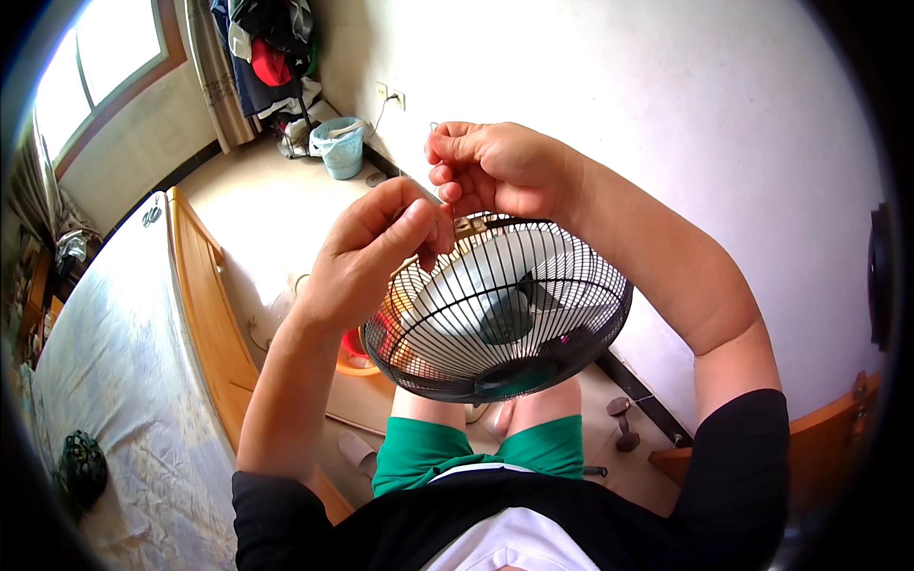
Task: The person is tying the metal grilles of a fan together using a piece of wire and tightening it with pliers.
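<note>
A fan (500, 305) with a black wire cage and grey blades sits tilted in front of my thighs. Just above its far rim both my hands are close together. My right hand (505, 169) is closed in a pinch, and a thin wire-like loop sticks up past its fingertips. My left hand (381, 243) has its fingers curled down at the upper left edge of the cage. What the left fingers grip, if anything, is hidden. A small brownish part (468, 226) shows at the top of the cage beneath the hands.
A bed (105, 352) with a wooden side rail runs along the left. A blue bin (341, 150) and hanging clothes stand in the far corner. White wall rises on the right, with a dumbbell (624, 424) on the floor. A red basin (355, 348) shows behind the fan.
</note>
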`<action>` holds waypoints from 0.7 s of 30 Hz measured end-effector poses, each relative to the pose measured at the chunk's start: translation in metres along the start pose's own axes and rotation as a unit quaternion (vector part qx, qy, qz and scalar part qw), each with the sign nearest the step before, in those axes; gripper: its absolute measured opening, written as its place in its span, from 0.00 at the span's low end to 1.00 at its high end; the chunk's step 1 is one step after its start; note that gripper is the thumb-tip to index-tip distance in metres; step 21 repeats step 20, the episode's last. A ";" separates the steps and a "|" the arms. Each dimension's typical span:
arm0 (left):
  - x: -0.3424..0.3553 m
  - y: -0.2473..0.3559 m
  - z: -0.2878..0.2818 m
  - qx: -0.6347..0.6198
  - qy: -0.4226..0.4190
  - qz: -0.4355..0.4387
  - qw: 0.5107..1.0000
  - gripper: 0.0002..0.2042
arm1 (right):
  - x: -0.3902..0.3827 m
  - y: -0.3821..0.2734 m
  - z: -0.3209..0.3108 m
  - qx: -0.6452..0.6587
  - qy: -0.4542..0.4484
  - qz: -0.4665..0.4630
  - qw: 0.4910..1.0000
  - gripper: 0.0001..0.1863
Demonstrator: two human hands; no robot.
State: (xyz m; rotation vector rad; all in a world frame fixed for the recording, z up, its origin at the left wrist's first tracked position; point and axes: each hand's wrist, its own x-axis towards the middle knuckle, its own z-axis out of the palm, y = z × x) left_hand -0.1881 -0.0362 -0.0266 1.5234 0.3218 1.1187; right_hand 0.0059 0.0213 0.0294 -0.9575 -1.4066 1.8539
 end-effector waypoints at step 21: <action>-0.027 -0.016 0.021 0.104 0.067 0.105 0.987 0.13 | 0.028 -0.003 0.012 -0.023 -0.010 0.103 0.994 0.10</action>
